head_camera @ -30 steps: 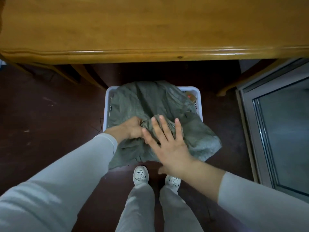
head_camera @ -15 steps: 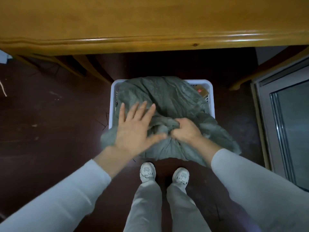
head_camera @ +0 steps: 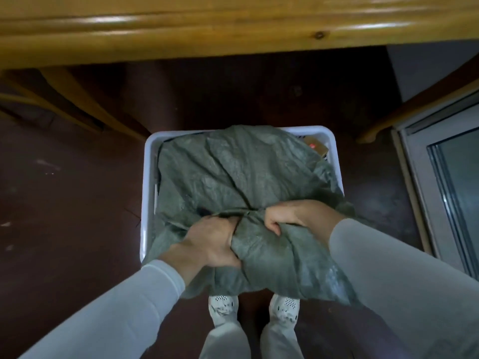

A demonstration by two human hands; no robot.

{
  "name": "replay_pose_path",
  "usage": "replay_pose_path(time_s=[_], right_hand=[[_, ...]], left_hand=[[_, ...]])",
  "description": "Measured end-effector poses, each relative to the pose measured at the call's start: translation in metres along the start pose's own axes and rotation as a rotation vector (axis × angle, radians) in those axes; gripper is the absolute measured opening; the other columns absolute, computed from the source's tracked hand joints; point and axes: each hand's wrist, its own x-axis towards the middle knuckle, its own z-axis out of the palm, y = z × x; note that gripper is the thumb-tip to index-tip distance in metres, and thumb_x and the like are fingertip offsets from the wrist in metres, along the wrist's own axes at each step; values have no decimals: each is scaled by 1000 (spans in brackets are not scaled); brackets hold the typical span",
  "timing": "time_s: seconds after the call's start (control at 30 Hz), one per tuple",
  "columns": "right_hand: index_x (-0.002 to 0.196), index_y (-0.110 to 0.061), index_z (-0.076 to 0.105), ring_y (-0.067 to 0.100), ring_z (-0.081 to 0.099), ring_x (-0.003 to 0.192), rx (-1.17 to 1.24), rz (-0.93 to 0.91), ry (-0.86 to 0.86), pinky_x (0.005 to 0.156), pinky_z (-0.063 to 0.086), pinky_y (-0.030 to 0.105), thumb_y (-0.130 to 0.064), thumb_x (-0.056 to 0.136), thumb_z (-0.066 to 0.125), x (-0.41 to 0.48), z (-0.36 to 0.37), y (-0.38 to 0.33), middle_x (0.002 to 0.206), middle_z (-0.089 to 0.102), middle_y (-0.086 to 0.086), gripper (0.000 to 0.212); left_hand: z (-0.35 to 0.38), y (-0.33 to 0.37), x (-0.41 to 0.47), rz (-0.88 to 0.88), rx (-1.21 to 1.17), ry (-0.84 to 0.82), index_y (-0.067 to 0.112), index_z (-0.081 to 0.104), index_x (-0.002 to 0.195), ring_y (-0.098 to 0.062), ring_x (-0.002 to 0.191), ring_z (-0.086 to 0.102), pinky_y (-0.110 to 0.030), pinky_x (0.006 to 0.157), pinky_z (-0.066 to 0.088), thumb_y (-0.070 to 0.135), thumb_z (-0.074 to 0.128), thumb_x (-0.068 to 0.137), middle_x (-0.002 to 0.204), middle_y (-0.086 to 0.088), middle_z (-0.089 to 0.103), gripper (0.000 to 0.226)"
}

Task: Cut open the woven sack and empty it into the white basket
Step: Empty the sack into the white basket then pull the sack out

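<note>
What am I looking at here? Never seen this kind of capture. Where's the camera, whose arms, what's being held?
There is no robot. A person wears one wide-angle camera on the head, and it looks forward and down, so you see their own arms, legs and shoes from above. That single head view is the only picture of this moment.

The left hand and the right hand each clutch a bunched fold of a grey-green woven sack, fingers closed on the fabric. The sack lies over a white basket that stands on the dark floor, and its near end hangs over the basket's front edge towards the shoes.

In the basket's far right corner a small brown box shows past the sack. A wooden table edge runs across the top. What else is in the basket is hidden.
</note>
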Motion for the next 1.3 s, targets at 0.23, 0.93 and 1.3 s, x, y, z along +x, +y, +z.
replay_pose_path(time_s=[0.23,0.93,1.3], right_hand=[[86,-8,63,19,58,62,-5,-157,452,57,44,27,-34,89,54,29,-50,-31,73,62,6,28],[146,-45,9,30,11,146,-508,-246,492,114,24,50,-58,64,71,174,-81,-56,160,-1,2,104],[147,-41,-8,38,-9,145,-871,54,627,111,-5,67,-72,84,30,205,-21,-27,157,-24,9,80]], left_hand=[[2,-44,60,-138,-316,-296,23,56,127,-15,109,58,-25,96,47,32,90,52,120,5,62,82],[51,-88,141,-43,-218,-275,26,56,125,-18,110,57,-32,100,46,54,85,50,123,6,61,85],[76,-88,138,-60,-225,-289,33,57,120,-18,109,58,-37,99,48,64,80,38,120,10,61,90]])
